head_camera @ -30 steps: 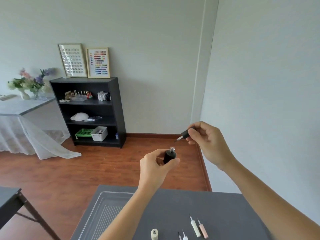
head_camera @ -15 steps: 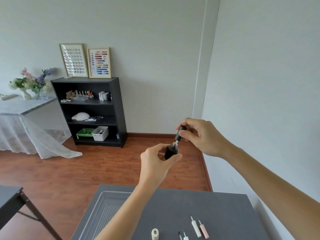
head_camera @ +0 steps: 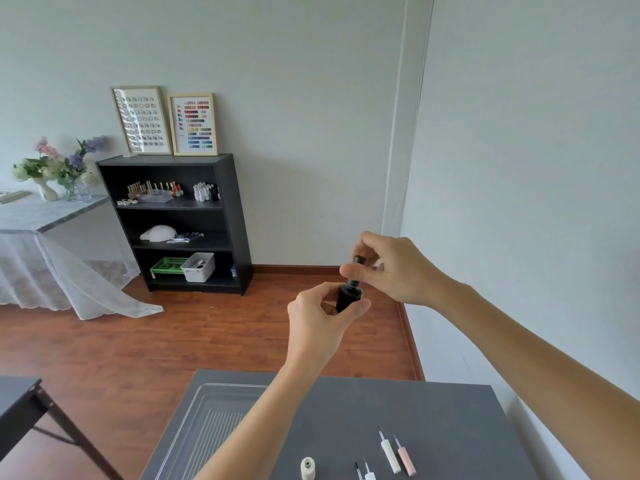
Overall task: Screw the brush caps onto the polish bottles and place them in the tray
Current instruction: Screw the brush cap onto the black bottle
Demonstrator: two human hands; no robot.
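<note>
Black cap now down on bottle

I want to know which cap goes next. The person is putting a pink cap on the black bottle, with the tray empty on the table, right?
Not quite: the cap in the right hand is black, as the head view shows. The pink cap lies on the table. The left hand holds the black bottle, and the visible part of the tray is empty.

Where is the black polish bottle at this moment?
The black polish bottle is held in the air by the left hand, right of centre, above the table's far edge, while the right hand grips its cap.
</note>
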